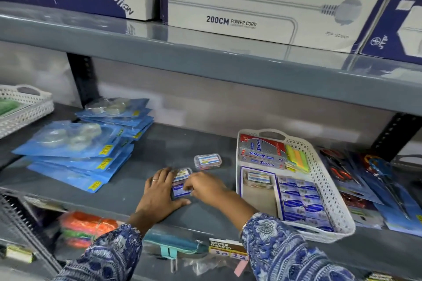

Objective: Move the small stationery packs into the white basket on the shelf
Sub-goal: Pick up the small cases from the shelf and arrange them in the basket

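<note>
Both hands down on the grey shelf (141, 162), close together: the left hand (159, 191) lies flat with fingers spread, its thumb under a small blue pack (181, 189); the right hand (204, 186) curls its fingertips onto that pack (grip unclear). Another clear pack (207, 161) sits just beyond them. The white basket (328, 180) waits right of the right hand.
</note>
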### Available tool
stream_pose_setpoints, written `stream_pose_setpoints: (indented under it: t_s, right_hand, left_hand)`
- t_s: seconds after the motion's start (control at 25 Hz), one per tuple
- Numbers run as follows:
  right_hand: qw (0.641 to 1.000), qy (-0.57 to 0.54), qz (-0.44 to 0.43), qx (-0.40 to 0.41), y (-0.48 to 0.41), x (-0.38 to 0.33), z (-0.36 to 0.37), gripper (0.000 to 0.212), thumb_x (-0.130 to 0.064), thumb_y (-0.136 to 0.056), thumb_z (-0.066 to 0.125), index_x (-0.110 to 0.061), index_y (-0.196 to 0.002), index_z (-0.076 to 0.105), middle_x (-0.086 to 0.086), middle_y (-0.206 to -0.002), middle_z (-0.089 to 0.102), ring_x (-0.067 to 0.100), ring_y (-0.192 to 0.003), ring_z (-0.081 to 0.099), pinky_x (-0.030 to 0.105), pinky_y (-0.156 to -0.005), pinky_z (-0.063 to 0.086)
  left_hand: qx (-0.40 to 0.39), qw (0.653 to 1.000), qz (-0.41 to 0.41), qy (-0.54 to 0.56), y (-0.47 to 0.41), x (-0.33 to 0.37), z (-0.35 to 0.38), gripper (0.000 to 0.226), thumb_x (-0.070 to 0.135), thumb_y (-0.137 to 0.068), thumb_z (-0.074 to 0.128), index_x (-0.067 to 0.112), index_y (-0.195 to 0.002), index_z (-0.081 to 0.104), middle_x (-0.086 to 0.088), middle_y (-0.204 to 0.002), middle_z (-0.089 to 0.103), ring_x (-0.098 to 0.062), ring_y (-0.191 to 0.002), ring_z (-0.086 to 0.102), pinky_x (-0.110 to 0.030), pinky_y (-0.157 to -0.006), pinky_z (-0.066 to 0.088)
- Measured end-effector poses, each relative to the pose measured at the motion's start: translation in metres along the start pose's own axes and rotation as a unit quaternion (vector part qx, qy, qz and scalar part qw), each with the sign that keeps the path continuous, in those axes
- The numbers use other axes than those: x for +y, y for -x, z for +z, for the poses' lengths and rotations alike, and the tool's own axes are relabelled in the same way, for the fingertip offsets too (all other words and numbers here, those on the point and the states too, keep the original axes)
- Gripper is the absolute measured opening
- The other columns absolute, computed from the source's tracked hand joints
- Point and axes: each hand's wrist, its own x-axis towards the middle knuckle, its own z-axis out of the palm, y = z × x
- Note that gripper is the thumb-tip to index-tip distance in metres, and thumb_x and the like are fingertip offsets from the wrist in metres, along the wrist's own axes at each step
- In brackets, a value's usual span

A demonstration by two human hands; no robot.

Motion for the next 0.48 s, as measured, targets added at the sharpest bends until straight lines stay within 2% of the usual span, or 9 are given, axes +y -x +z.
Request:
stream_pose_setpoints:
  t_s: [0.08,0.2,0.36,0.48]
  right_hand:
    - [0.999,0.047,-0.021,0.001,-0.004,-0.001,0.006,0.03,-0.002,-0.082,0.057,-0.006,-0.11,0.068,0.017,-0.118,0.065,0.033,-0.11,0.059,0.037,-0.09,0.048]
    - [0.999,0.05,0.005,-0.003,-0.003,0.008,0.006,0.029,-0.003,-0.082,0.056,0.0,-0.109,0.065,0.021,-0.117,0.062,0.035,-0.109,0.059,0.037,-0.087,0.048]
    - [0.997,0.068,-0.016,0.023,0.007,0.011,0.001,0.021,-0.001,-0.082,0.056,0.0,-0.102,0.063,0.018,-0.112,0.063,0.036,-0.103,0.06,0.038,-0.078,0.049]
    - [0.995,0.073,-0.051,0.052,0.006,0.001,0.002,0.02,-0.002,-0.081,0.059,-0.003,-0.1,0.066,0.015,-0.108,0.065,0.033,-0.101,0.061,0.036,-0.076,0.048]
  left_hand:
    - [0.008,1.0,0.004,0.001,0.0,0.0,0.001,0.099,0.081,-0.056,0.045,0.01,-0.123,0.054,-0.01,-0.127,0.054,-0.03,-0.12,0.046,-0.049,-0.095,0.036]
    - [0.004,1.0,0.004,0.002,-0.001,0.0,0.003,0.101,0.083,-0.055,0.044,0.009,-0.124,0.053,-0.011,-0.127,0.054,-0.031,-0.12,0.046,-0.049,-0.095,0.037]
    - [0.001,1.0,0.007,0.002,-0.001,-0.001,0.005,0.112,0.093,-0.056,0.026,0.009,-0.127,0.05,-0.01,-0.129,0.051,-0.03,-0.122,0.044,-0.049,-0.097,0.035]
    - [-0.003,1.0,0.007,0.005,-0.001,-0.002,0.005,0.115,0.094,-0.056,0.022,0.009,-0.129,0.049,-0.011,-0.133,0.049,-0.03,-0.128,0.038,-0.049,-0.1,0.031]
